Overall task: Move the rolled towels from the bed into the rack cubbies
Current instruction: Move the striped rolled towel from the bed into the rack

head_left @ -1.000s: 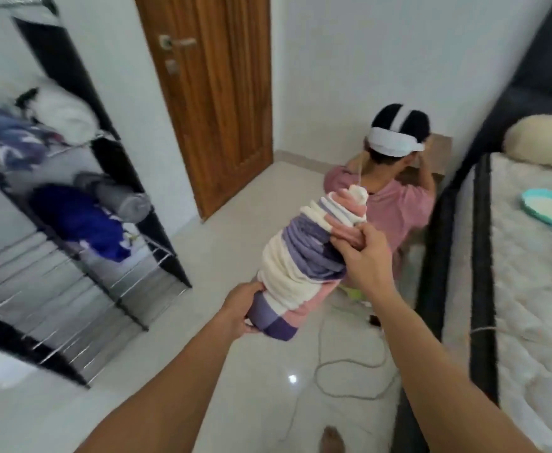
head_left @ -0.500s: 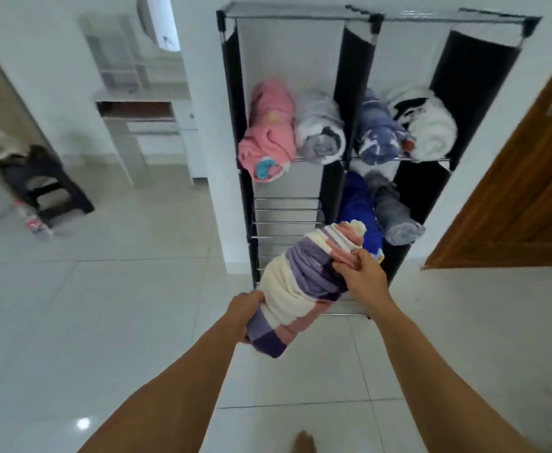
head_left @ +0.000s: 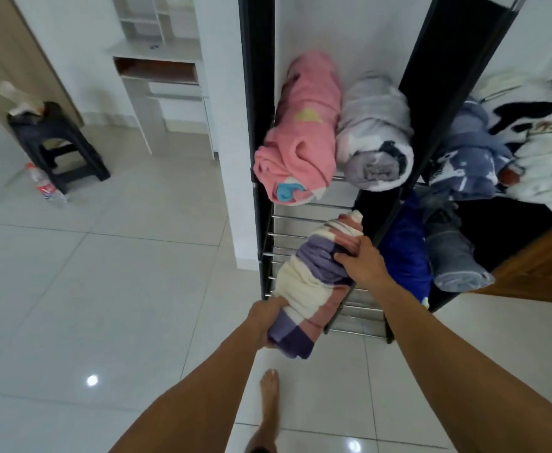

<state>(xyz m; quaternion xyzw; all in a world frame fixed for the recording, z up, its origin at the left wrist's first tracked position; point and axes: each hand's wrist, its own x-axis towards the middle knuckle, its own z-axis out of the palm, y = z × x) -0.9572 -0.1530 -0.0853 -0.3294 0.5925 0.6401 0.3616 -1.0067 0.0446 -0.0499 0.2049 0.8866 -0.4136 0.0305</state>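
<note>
Left hand: the left hand [head_left: 266, 317] is curling closed around the near, lower end of the striped towel [head_left: 314, 282], fingers wrapping under the purple band.
Right hand: the right hand [head_left: 363, 261] is pressing down closed on the upper part of the same roll, thumb and fingers pinching the purple and pink folds.
Striped towel: it is lying tilted, far end pointing into the lower left cubby of the rack [head_left: 257, 93], near end sticking out past the rack's front edge over the floor [head_left: 104, 289]. Whether it is resting on the shelf bars cannot be told.
Upper left cubby: 2 rolls are sitting side by side and touching, the pink towel [head_left: 301, 138] at the left wall, the grey-white towel [head_left: 374, 132] against the middle divider, both overhanging the shelf's front edge.
Upper right cubby: the blue patterned towel [head_left: 467, 161] is sitting next to the divider, the white-black towel [head_left: 542, 148] just beside it towards the right.
Lower right cubby: the dark blue towel [head_left: 405, 253] is lying beside the divider, the grey towel [head_left: 454, 259] touching it on the right and jutting forward.
Floor: 1 bare foot [head_left: 269, 403] is standing on the tiles below the arms.
Far left: a black stool [head_left: 55, 142] is standing well apart from the rack, with a bottle [head_left: 44, 186] leaning at its foot.
</note>
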